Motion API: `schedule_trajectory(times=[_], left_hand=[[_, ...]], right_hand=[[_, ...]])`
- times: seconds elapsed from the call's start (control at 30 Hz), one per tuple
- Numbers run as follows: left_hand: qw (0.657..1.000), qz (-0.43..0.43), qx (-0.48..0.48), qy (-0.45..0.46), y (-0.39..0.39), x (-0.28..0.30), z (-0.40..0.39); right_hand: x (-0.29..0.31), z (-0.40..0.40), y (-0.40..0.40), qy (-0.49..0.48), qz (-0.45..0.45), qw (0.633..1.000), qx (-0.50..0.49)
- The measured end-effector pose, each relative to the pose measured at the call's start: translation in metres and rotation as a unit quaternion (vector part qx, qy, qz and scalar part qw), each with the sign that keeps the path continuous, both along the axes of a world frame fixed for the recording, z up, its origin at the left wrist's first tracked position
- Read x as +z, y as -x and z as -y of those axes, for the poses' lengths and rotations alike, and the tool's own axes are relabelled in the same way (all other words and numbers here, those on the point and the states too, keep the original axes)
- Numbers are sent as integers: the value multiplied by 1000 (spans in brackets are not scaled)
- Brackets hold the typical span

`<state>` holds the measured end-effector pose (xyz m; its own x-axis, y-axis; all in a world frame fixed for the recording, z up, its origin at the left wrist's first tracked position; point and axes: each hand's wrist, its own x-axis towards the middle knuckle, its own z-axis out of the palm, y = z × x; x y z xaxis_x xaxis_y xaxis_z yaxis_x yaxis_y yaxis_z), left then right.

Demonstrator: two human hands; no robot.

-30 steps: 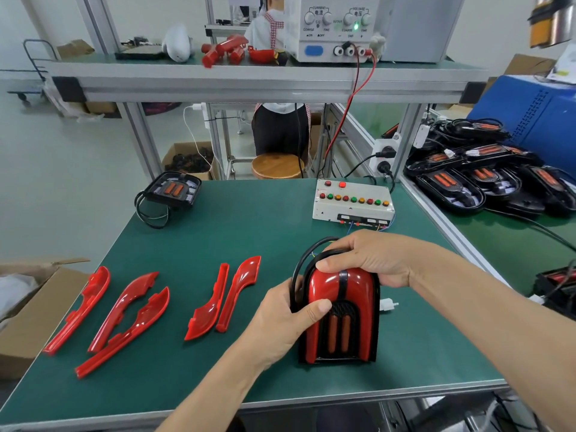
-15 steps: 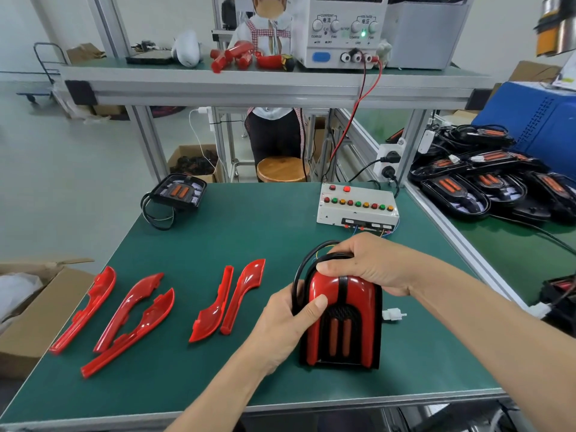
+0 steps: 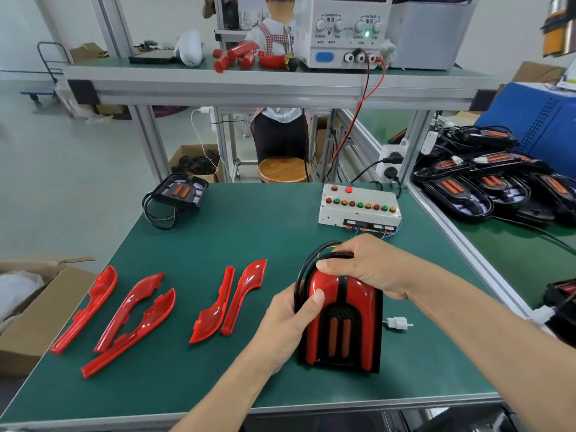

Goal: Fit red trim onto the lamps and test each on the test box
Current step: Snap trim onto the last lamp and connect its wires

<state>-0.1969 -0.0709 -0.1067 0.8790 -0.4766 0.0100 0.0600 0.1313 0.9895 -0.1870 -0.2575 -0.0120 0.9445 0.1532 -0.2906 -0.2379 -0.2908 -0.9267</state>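
Green-matted desk, shelf above carrying a power supply with green LED lit; red and black leads drop from it toward the test box at desk rear right. Lamp with red trim fitted sits front right on desk, black cable looped at its top; left hand grips its left edge, thumb on the red face; right hand curled over the top end, holding it. White connector lies just right of lamp. Five loose red trim pieces spread front left; one untrimmed lamp rear left; more black lamps piled on neighbouring bench at right.
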Motion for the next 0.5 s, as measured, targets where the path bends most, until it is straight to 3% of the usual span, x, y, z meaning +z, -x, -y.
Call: schedule_trajectory(times=[0.2, 0.5], left_hand=[[1000, -8, 5, 3, -3, -2, 3], [998, 48, 4, -32, -1, -8, 6]], right_hand=[[-8, 1, -2, -6, 27, 1000, 7], [-10, 14, 0, 0, 9, 1000, 10]])
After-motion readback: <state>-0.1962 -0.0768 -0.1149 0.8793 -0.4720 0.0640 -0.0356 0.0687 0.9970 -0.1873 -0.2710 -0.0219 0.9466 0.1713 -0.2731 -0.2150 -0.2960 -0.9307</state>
